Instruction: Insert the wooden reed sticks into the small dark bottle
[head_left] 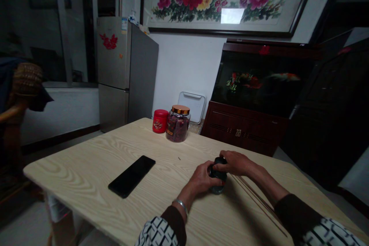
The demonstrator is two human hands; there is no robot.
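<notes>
Both of your hands close on one small dark jar (218,178) standing on the table (86,177): your left hand (203,180) wraps its side, fingers curled round it, and your right hand (235,162) sits on top, gripping the lid. So the jar lies right between your palms, upright, near the table's near-right part. It looks dark and rounded, mostly hidden by your fingers, and you cannot tell what is in it. One silver bangle (181,204) rings your left wrist. Just right of the jar, a few thin sticks (259,201) lie along the wood, running toward you under your right forearm. One black phone (132,175) lies flat, face up, well to the left. Farther off, near the far edge, two containers stand just beside each other: one red tin (160,121) and one glass jar (178,123) with a gold lid and reddish contents. Beyond the table stand one grey fridge (127,71) and one fish tank (259,80).
</notes>
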